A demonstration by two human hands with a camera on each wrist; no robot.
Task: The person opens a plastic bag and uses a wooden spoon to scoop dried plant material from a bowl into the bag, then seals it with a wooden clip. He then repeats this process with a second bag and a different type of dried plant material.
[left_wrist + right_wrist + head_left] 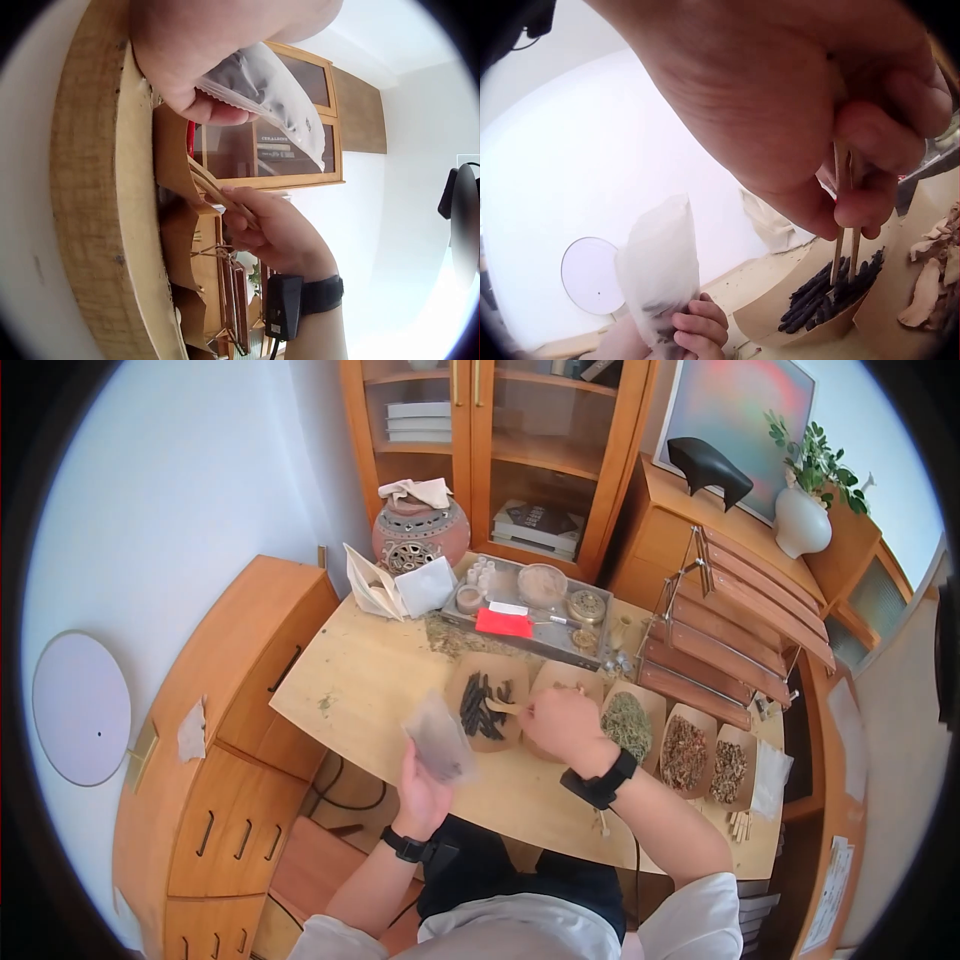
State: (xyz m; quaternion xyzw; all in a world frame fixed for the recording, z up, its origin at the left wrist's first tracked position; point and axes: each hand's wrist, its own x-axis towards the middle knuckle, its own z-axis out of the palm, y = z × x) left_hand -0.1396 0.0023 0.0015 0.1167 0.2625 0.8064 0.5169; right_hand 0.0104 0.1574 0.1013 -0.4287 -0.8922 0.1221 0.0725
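Note:
My left hand (425, 797) grips a translucent white pouch (436, 732) with dark pieces showing at its bottom. In the right wrist view the pouch (664, 255) stands upright in the fingers. My right hand (572, 724) pinches a pair of wooden tweezers (840, 251), pointing down. Their tips reach in among the black, twisted stick-like pieces (817, 304) heaped in a brown paper tray (761, 319). In the head view, the right hand covers part of the neighbouring tray, which holds pale dried slices (922, 294).
More paper trays run rightward, with green dried herb (627, 726) and brown chopped bits (685, 752). Behind sits a grey tray (470, 622) with jars and a red packet (505, 622). A patterned pot (421, 535) and a slatted wooden rack (725, 630) border the table (340, 670).

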